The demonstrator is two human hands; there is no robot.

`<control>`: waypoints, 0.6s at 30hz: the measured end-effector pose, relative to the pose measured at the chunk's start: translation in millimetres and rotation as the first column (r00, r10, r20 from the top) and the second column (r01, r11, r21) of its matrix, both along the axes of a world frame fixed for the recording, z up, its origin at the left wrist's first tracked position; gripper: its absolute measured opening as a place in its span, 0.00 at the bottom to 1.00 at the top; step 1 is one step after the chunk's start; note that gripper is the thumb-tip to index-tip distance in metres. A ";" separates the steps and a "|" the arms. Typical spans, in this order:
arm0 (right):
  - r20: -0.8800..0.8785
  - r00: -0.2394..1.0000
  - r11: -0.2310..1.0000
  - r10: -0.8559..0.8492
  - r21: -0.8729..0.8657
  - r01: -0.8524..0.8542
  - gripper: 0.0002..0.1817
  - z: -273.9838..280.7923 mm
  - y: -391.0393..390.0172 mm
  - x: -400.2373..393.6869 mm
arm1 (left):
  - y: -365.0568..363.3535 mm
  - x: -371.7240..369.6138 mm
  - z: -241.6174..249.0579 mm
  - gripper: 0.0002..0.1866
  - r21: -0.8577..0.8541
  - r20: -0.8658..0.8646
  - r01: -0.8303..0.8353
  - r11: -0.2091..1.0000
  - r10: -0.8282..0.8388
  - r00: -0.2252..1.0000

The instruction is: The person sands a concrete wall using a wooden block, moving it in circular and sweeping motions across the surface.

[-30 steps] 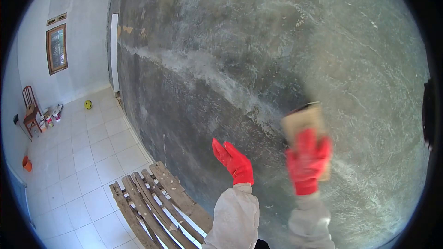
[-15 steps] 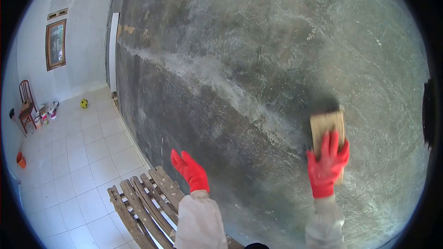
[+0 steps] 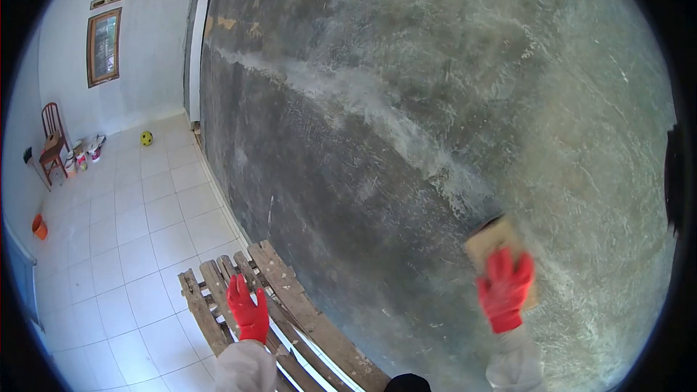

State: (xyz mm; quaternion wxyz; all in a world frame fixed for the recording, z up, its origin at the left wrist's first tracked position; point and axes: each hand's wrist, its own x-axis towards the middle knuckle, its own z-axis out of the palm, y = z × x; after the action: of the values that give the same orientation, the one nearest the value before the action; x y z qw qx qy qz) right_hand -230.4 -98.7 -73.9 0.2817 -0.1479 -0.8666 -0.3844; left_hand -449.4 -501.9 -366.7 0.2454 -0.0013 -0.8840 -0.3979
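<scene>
Since half a second ago our right hand (image 3: 504,292) has slid the block (image 3: 492,241) lower down the wall (image 3: 406,101), and our left hand (image 3: 248,311) has dropped away from the wall to hang over the pallet (image 3: 287,297). Our right hand, in a red glove, presses the block flat against the grey plaster, fingers spread over its back (the grip looks more like a push than a clench). Our left hand is loose, holding nothing. Behind, on the tiled floor (image 3: 145,232), lies a yellow ball (image 3: 146,138) near a chair (image 3: 52,134).
</scene>
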 end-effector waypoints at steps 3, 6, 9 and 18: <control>-0.362 0.930 0.992 0.070 0.125 -0.026 0.41 94.1 -18.1 -55.7 | -16.9 -0.1 -9.9 0.39 -0.211 -0.007 0.049 0.976 -0.052 0.999; -0.358 0.928 0.984 0.105 0.172 -0.045 0.39 88.8 -39.9 -120.8 | -18.5 6.0 -16.5 0.41 -0.293 0.054 0.063 0.954 -0.050 0.997; 0.075 0.996 0.996 0.045 -0.077 -0.039 0.27 -10.2 -24.2 -184.7 | -16.9 14.2 -31.0 0.41 -0.339 0.109 0.081 0.937 -0.047 0.993; 0.108 0.952 0.892 0.288 -0.393 -0.225 0.37 -14.7 -26.0 -114.0 | -23.8 31.1 -66.7 0.39 -0.250 0.331 0.097 0.963 -0.009 0.944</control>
State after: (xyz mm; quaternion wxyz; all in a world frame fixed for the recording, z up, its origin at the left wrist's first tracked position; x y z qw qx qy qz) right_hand -344.5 -124.7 -88.6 0.2248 -0.0510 -0.9560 -0.1814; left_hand -418.3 -525.7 -433.4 0.0824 0.0081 -0.9569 -0.2784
